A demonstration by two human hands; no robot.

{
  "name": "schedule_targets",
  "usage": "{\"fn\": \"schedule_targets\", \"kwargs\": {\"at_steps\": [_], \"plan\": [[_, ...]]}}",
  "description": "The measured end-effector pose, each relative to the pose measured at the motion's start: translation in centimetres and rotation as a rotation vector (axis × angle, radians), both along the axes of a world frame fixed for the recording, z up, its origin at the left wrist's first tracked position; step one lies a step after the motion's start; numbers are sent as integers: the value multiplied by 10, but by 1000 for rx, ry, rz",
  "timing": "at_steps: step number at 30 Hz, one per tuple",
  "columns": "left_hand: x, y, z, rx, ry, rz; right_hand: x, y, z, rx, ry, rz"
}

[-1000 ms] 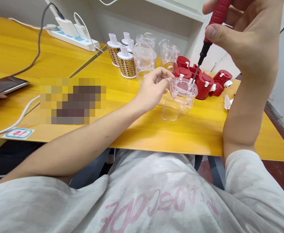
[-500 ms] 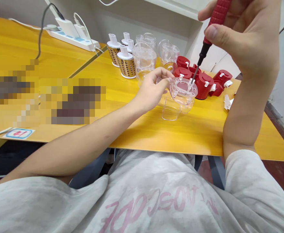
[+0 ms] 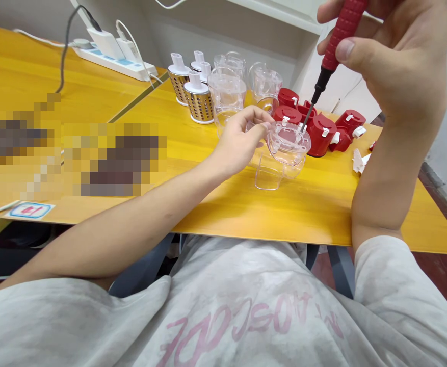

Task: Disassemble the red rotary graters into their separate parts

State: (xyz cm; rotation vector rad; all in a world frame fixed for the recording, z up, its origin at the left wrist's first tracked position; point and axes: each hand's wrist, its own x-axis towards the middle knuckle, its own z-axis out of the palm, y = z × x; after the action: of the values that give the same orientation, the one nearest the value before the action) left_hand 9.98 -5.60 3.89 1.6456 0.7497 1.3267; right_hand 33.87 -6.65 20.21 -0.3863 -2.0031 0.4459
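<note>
My left hand [image 3: 242,140] is closed on the left side of a clear plastic housing [image 3: 288,153], which sits on the wooden table with its ring-shaped end up. In my right hand [image 3: 391,61], raised above it, is a screwdriver [image 3: 341,38] with a red handle. Its shaft slants down to the left, and the tip meets the right rim of the clear housing. Whether a screw lies under the tip is too small to tell. Just behind the housing stand red plastic parts [image 3: 322,135] with white tabs.
Perforated metal drums [image 3: 199,102] with white stems stand at the back, beside more clear housings [image 3: 227,89]. A power strip [image 3: 120,63] with plugs and cables lies at the back left. White scraps [image 3: 358,160] lie on the right. Two blurred patches cover the left of the table [image 3: 223,214].
My right hand and the screwdriver's handle have shifted slightly to the right, tilting the shaft more. The tip stays at the housing's rim. My left hand has not moved.
</note>
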Motion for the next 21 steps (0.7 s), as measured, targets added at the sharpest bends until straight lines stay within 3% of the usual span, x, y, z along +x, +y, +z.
{"fn": "schedule_targets", "kwargs": {"at_steps": [5,14,21], "plan": [[0,0,0,-2,-18,-13,5,2,2,65,-124,-135],[0,-3,3,-1,-6,19,0,-1,-1,-11,16,-45],[0,-1,0,-1,-1,6,6,5,5,52,-115,-181]]}}
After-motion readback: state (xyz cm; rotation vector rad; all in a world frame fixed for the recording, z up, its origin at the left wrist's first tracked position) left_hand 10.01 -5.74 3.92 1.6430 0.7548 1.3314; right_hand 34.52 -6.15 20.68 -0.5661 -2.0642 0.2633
